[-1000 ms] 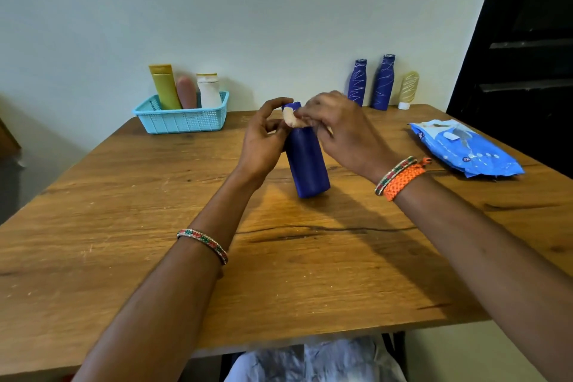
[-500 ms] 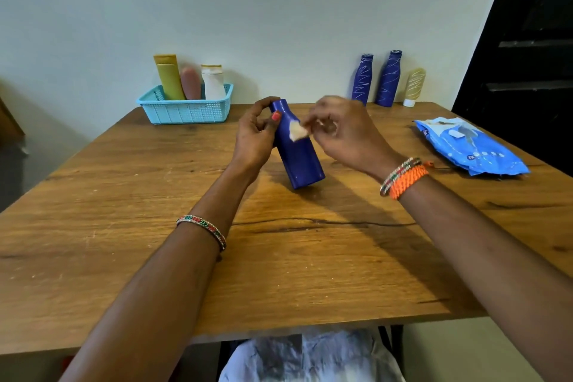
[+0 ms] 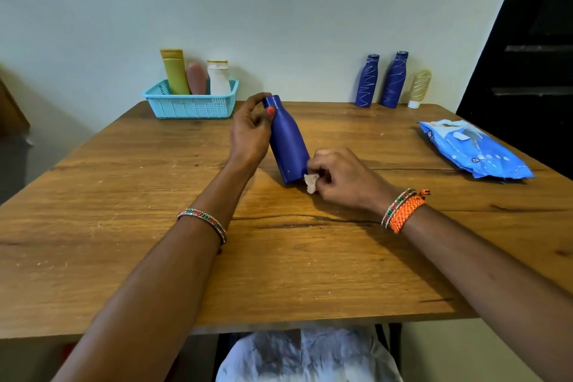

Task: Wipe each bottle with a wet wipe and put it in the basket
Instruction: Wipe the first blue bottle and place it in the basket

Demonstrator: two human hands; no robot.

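A person's two bare forearms reach over a wooden counter (image 3: 130,226), seen from above. Near the counter's middle stands a plain blue bottle (image 3: 290,146), tilted so its top leans toward the far left while its base rests on the wood. The left hand (image 3: 251,133) has a curled grip on the bottle's neck, thumb and fingers wrapped around it. The right hand (image 3: 341,177) is just beside the bottle's base, its fingers pinching a small crumpled wet wipe (image 3: 311,181) that touches the bottle's lower right edge. Both wrists wear beaded bracelets; the right also has an orange braided band.

At the far left corner of the counter, against the wall, sits a light blue basket (image 3: 189,107) holding three upright containers: a yellow tube (image 3: 175,71), a pink bottle (image 3: 196,77) and a white bottle (image 3: 218,77). Along the far edge toward the right stand two blue bottles with white scribbles (image 3: 380,80), side by side, and just right of them a pale yellow tube (image 3: 419,87) on its cap. Near the right edge lies a blue wipes packet (image 3: 474,149), flat.
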